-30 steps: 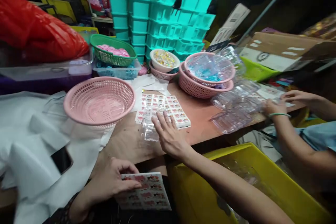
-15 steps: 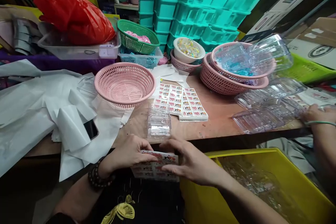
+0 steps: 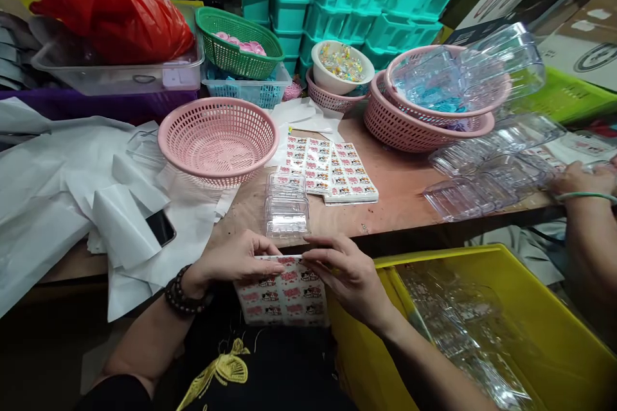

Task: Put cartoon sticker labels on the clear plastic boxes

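Left hand (image 3: 236,263) and right hand (image 3: 351,273) pinch sticker sheets (image 3: 289,298), which hang below their fingertips by the bench's (image 3: 395,189) front edge; print unreadable.

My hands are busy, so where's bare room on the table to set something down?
Bare table shows between the stacked sticker sheets and clear packs at right, and, smaller, between the white paper and middle packs. Paper crowds the left; baskets the back.

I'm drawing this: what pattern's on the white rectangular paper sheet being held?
Head view shows the sheet best: rows of pink and black pictures.
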`<state>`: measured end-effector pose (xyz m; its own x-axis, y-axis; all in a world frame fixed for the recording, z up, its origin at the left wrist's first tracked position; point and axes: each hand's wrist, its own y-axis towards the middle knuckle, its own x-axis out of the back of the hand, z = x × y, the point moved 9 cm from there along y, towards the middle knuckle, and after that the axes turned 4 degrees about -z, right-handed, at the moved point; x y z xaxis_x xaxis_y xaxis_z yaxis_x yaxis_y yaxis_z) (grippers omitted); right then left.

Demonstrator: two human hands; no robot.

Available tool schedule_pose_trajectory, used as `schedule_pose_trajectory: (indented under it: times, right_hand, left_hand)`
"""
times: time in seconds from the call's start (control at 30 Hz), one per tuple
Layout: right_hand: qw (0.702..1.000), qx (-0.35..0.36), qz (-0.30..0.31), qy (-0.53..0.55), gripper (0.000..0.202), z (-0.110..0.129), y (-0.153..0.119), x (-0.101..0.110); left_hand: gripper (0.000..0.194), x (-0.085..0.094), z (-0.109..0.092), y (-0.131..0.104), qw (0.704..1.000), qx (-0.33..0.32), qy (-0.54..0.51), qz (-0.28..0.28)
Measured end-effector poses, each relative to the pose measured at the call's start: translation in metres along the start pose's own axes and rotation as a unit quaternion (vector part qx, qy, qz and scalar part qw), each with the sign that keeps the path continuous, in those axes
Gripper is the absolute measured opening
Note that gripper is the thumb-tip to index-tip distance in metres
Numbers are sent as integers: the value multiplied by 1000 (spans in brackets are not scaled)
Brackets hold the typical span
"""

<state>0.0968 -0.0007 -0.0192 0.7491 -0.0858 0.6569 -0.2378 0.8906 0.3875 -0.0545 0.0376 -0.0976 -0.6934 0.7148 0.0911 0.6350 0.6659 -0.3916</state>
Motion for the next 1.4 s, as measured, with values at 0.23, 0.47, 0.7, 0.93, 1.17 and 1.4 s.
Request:
schedule_pose_trajectory:
  times: [0.23, 0.47, 0.7, 0.93, 1.17, 1.4]
  right_hand:
    - [979, 83, -165, 88, 19, 16, -2, 47]
    - [887, -342, -74, 301, 36, -82, 83, 5]
    - [876, -396, 52, 272, 40, -106, 124, -38]
    - [889, -382, 68, 243, 33, -111, 127, -36]
    - [889, -393, 51, 229, 35, -112, 128, -35]
    - [911, -365, 38, 187, 33, -107, 128, -33]
  left_hand:
    - [32, 5, 6, -11, 995, 44, -63, 60]
    - [12, 29, -88, -42, 906, -231, 294, -200]
    - [13, 40, -99, -24, 834, -261, 372, -313]
    - [16, 48, -82, -5, 839, -218, 390, -310]
    - [16, 47, -71, 14, 858, -201, 385, -275]
    - [15, 45, -64, 22, 872, -198, 367, -256]
